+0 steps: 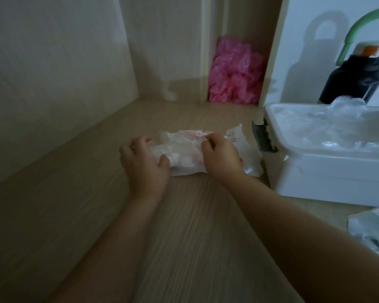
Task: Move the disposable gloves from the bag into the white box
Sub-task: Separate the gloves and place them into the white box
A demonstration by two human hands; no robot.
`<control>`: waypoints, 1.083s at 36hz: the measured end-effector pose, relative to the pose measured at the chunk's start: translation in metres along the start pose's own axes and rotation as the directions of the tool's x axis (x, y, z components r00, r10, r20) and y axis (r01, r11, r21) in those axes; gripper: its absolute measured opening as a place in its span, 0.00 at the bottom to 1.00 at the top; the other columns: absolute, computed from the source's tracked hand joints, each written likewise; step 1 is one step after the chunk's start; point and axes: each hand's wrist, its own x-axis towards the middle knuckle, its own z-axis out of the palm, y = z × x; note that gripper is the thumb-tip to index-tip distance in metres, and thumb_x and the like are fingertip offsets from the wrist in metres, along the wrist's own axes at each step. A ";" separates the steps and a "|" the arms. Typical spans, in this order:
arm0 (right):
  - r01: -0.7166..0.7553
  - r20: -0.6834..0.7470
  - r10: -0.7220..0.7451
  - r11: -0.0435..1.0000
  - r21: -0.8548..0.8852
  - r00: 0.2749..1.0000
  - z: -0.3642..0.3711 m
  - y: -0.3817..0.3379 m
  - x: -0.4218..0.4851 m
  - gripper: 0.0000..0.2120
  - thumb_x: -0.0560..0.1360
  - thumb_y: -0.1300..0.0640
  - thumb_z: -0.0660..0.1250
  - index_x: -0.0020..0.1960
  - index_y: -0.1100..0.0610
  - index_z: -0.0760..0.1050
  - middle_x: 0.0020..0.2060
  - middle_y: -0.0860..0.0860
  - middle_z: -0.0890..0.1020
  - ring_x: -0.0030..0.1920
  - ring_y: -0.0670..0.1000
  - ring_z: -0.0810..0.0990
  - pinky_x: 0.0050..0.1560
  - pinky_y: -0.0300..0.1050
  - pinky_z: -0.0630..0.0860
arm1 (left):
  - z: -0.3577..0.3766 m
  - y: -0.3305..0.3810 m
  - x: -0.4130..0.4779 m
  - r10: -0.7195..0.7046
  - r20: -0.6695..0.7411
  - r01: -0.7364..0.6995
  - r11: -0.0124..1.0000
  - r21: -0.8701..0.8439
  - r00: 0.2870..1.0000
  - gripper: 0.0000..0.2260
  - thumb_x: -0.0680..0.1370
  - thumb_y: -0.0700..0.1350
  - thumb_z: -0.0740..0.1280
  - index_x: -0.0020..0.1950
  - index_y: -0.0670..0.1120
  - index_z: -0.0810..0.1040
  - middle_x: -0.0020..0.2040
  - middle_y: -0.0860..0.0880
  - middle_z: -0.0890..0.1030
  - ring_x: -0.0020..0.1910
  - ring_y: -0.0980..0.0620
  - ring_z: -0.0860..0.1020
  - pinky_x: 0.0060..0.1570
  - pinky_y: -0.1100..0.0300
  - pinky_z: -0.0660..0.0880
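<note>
Gripping bag (234,136) with left hand (143,159) and right hand (222,156) — likely featherlight, limp, slippery gloves (179,158) inside; best pinched as a bunch.

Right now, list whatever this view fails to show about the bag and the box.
Head view:
- the bag: contents covered by the left hand, the right hand and crumpled plastic.
- the white box: right end cut off by the frame edge.
- the red print on the bag: blurred, unreadable.
- the packet at bottom right: cut by the edge, unidentifiable.
</note>
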 end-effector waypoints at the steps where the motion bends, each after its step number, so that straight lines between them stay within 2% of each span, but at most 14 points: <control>1: -0.022 -0.005 0.022 1.000 -0.005 1.000 0.000 0.001 0.000 0.12 0.81 0.57 0.55 0.54 0.59 0.75 0.38 0.49 0.75 0.36 0.47 0.71 0.31 0.38 0.64 | -0.001 0.001 -0.002 0.059 -0.062 -0.057 0.997 0.043 0.996 0.18 0.70 0.35 0.70 0.60 0.39 0.75 0.61 0.36 0.69 0.60 0.38 0.69 0.57 0.54 0.66; 3: -0.056 -0.009 0.056 0.998 0.011 0.998 -0.001 0.002 0.000 0.12 0.81 0.57 0.55 0.56 0.60 0.75 0.40 0.51 0.76 0.40 0.49 0.73 0.35 0.43 0.66 | -0.004 0.001 0.000 0.128 -0.035 -0.124 0.988 0.095 0.991 0.13 0.71 0.34 0.67 0.55 0.40 0.78 0.55 0.38 0.73 0.55 0.38 0.72 0.51 0.57 0.65; 5: -0.075 0.011 0.075 0.997 0.026 0.997 0.000 0.004 -0.001 0.13 0.81 0.57 0.54 0.57 0.59 0.75 0.42 0.52 0.77 0.42 0.50 0.75 0.40 0.43 0.68 | -0.004 0.001 -0.002 0.149 0.109 -0.162 0.979 0.124 0.983 0.10 0.74 0.37 0.66 0.55 0.43 0.79 0.51 0.43 0.76 0.49 0.45 0.75 0.45 0.60 0.66; 8: -0.082 0.037 0.082 0.996 0.017 0.996 0.002 0.010 -0.003 0.13 0.81 0.56 0.54 0.58 0.58 0.75 0.40 0.50 0.76 0.37 0.47 0.72 0.35 0.40 0.66 | -0.002 -0.001 -0.007 0.003 0.180 -0.011 0.999 0.046 0.984 0.12 0.77 0.47 0.67 0.59 0.44 0.77 0.46 0.50 0.79 0.44 0.53 0.76 0.44 0.62 0.68; 11: -0.094 0.036 0.093 0.995 0.021 0.995 0.004 0.013 -0.004 0.13 0.81 0.55 0.54 0.59 0.58 0.74 0.40 0.50 0.75 0.35 0.44 0.69 0.32 0.35 0.62 | 0.002 -0.001 -0.007 -0.115 0.170 0.121 0.992 -0.028 0.979 0.16 0.76 0.52 0.69 0.58 0.44 0.76 0.48 0.50 0.80 0.45 0.54 0.76 0.45 0.63 0.67; 15: -0.092 0.018 0.091 0.995 0.037 0.996 0.006 0.013 -0.005 0.12 0.81 0.55 0.54 0.56 0.57 0.74 0.42 0.51 0.75 0.41 0.49 0.73 0.33 0.35 0.62 | 0.006 -0.001 -0.004 -0.148 0.231 0.173 0.981 -0.092 0.962 0.10 0.74 0.47 0.72 0.52 0.46 0.75 0.40 0.57 0.76 0.39 0.59 0.74 0.39 0.65 0.67; 17: -0.086 0.020 0.085 0.995 0.051 0.996 0.006 0.013 -0.007 0.12 0.81 0.54 0.54 0.57 0.56 0.74 0.43 0.50 0.76 0.44 0.49 0.74 0.34 0.35 0.62 | 0.009 -0.002 -0.005 -0.125 0.241 0.156 0.981 -0.112 0.962 0.06 0.75 0.45 0.71 0.49 0.47 0.77 0.39 0.59 0.75 0.38 0.64 0.73 0.35 0.71 0.67; 19: -0.076 0.026 0.074 0.995 0.065 0.997 0.007 0.013 -0.008 0.13 0.81 0.53 0.54 0.60 0.55 0.73 0.45 0.49 0.76 0.45 0.48 0.74 0.35 0.37 0.64 | 0.010 -0.002 -0.005 -0.104 0.246 0.145 0.977 -0.157 0.964 0.03 0.76 0.44 0.70 0.47 0.48 0.77 0.39 0.58 0.77 0.39 0.63 0.74 0.35 0.75 0.66; 23: -0.065 0.028 0.063 0.994 0.085 0.998 0.007 0.013 -0.008 0.14 0.82 0.52 0.54 0.62 0.55 0.73 0.48 0.48 0.77 0.45 0.47 0.75 0.38 0.39 0.66 | 0.009 0.000 -0.005 -0.050 0.272 0.100 0.980 -0.173 0.961 0.02 0.76 0.44 0.69 0.48 0.49 0.77 0.42 0.55 0.78 0.42 0.56 0.76 0.38 0.69 0.69; 26: -0.067 0.040 0.063 0.994 0.081 0.997 0.009 0.014 -0.008 0.13 0.81 0.52 0.54 0.58 0.55 0.74 0.40 0.45 0.75 0.38 0.43 0.73 0.35 0.37 0.67 | 0.010 0.000 -0.005 -0.050 0.351 0.091 0.990 -0.103 0.935 0.07 0.77 0.47 0.68 0.53 0.49 0.76 0.45 0.54 0.77 0.45 0.56 0.75 0.43 0.64 0.67; 28: -0.058 0.063 0.053 0.995 0.080 0.997 0.010 0.015 -0.008 0.13 0.81 0.52 0.55 0.57 0.55 0.74 0.39 0.44 0.75 0.37 0.42 0.73 0.35 0.38 0.67 | 0.012 0.000 -0.004 -0.031 0.351 0.068 0.993 -0.094 0.936 0.05 0.78 0.47 0.67 0.50 0.47 0.78 0.43 0.52 0.78 0.43 0.52 0.76 0.39 0.62 0.67; 31: -0.049 0.112 0.038 0.994 0.099 0.993 0.010 0.013 -0.009 0.13 0.81 0.50 0.56 0.60 0.53 0.73 0.46 0.46 0.78 0.40 0.40 0.74 0.36 0.37 0.70 | 0.011 -0.001 -0.002 -0.032 0.316 0.104 0.971 -0.214 0.948 0.06 0.78 0.46 0.66 0.47 0.45 0.80 0.42 0.48 0.81 0.43 0.49 0.78 0.41 0.60 0.71; 34: -0.039 0.123 0.026 0.994 0.102 0.992 0.008 0.012 -0.009 0.15 0.81 0.49 0.57 0.63 0.53 0.72 0.50 0.48 0.79 0.44 0.44 0.77 0.42 0.40 0.73 | 0.009 0.000 -0.001 -0.045 0.339 0.177 0.912 -0.370 0.940 0.04 0.79 0.45 0.65 0.47 0.48 0.79 0.42 0.53 0.81 0.41 0.57 0.78 0.44 0.61 0.73; 39: 0.013 0.037 -0.015 0.999 0.048 0.999 0.007 0.009 -0.004 0.09 0.81 0.52 0.56 0.51 0.53 0.73 0.36 0.45 0.75 0.37 0.45 0.73 0.34 0.39 0.66 | 0.006 0.001 0.001 -0.110 0.340 0.270 0.840 -0.470 0.934 0.05 0.80 0.44 0.64 0.45 0.49 0.77 0.43 0.51 0.82 0.43 0.54 0.79 0.50 0.53 0.75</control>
